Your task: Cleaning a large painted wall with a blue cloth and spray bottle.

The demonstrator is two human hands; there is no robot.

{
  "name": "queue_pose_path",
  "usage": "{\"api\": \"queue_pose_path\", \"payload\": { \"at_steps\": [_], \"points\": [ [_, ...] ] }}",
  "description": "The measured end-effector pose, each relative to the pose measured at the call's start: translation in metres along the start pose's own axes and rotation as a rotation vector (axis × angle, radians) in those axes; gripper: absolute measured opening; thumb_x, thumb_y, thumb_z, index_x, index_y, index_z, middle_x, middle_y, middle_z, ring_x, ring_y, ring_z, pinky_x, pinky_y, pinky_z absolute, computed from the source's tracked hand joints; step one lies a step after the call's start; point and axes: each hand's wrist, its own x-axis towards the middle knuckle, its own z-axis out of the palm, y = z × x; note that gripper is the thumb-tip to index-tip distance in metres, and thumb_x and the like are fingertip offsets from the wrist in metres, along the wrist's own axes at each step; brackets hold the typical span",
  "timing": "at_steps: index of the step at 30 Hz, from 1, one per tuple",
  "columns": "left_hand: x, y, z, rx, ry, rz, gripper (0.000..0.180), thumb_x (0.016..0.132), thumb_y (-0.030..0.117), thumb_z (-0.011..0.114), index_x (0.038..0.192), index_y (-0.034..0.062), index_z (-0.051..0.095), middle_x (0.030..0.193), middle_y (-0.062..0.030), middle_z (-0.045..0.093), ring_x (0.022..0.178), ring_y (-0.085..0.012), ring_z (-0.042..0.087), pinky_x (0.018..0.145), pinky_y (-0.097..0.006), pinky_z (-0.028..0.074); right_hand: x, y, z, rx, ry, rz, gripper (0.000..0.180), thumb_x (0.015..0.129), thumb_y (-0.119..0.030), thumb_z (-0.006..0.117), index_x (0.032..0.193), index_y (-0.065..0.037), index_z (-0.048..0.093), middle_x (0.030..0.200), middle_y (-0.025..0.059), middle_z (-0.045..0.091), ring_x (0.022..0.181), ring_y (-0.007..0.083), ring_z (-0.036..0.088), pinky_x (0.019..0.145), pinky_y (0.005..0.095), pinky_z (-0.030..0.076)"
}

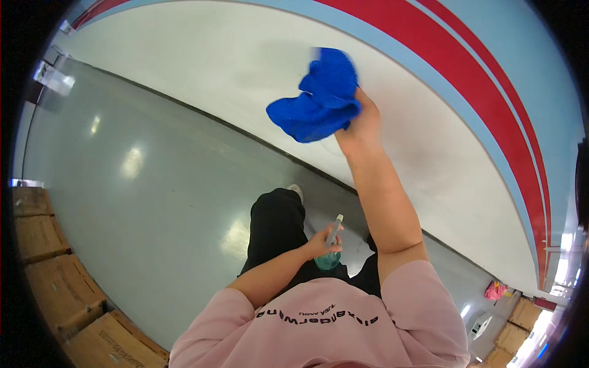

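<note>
The right fingers (366, 101) have the lower edge of the white wall (184, 49) below them and open floor (178, 159) leftward; they grip the blue cloth (328, 95), left fingers (333, 249) the spray bottle (328, 262).

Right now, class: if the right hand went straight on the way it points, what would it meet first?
Most likely the white wall behind the blue cloth in the right hand; whether the cloth touches it is unclear.

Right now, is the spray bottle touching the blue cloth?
Apart. The head view shows a plain gap: the spray bottle is down by the lap in the left hand, while the right hand holds the blue cloth well away from it.
</note>
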Motion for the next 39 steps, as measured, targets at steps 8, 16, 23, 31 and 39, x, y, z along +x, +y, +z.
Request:
{"api": "queue_pose_path", "payload": {
  "at_steps": [8,16,23,31,39],
  "points": [
    [0.010,0.016,0.007,0.079,0.030,0.088,0.059,0.063,0.002,0.066,0.112,0.0144,0.037,0.084,-0.0053,0.050,0.078,-0.0145,0.050,0.069,-0.030,0.041,0.005,-0.006,-0.177,-0.003,0.187,-0.017,0.025,0.082,-0.016,0.042,0.095,0.001,0.055,0.091,0.0106,0.058,0.085,0.0203,0.055,0.077,0.0337,0.044],
    [0.016,0.002,0.006,0.216,0.048,0.193,0.058,0.062,0.001,0.066,0.111,0.0135,0.038,0.083,-0.0060,0.051,0.080,-0.0152,0.050,0.071,-0.030,0.041,-0.111,-0.114,-0.384,-0.104,0.709,-0.261,0.028,0.080,-0.019,0.048,0.098,0.003,0.053,0.089,0.0128,0.057,0.077,0.0253,0.057,0.070,0.0380,0.047],
    [0.026,-0.010,-0.010,0.306,-0.039,0.195,0.062,0.062,0.004,0.069,0.115,0.0117,0.037,0.086,-0.0068,0.051,0.082,-0.0159,0.051,0.072,-0.031,0.042,-0.303,-0.139,-0.368,-0.075,0.637,-0.482,0.027,0.080,-0.018,0.045,0.103,-0.005,0.049,0.095,0.0125,0.056,0.083,0.0252,0.057,0.069,0.0365,0.048],
    [0.018,0.031,0.019,0.679,-0.226,0.199,0.059,0.061,0.004,0.067,0.112,0.0132,0.039,0.082,-0.0022,0.051,0.077,-0.0129,0.050,0.069,-0.028,0.041,-0.304,-0.041,-0.292,0.034,0.569,-0.409,0.030,0.072,0.002,0.050,0.101,-0.005,0.051,0.097,0.0075,0.054,0.091,0.0217,0.051,0.080,0.0356,0.042],
    [-0.016,0.076,0.062,0.915,-0.442,0.396,0.058,0.058,0.006,0.065,0.110,0.0118,0.040,0.081,-0.0057,0.053,0.074,-0.0191,0.053,0.068,-0.030,0.043,-0.303,0.032,-0.261,-0.270,0.594,-0.250,0.032,0.072,0.003,0.046,0.103,-0.002,0.051,0.090,0.0077,0.057,0.080,0.0190,0.055,0.073,0.0323,0.044]
  ]
}}
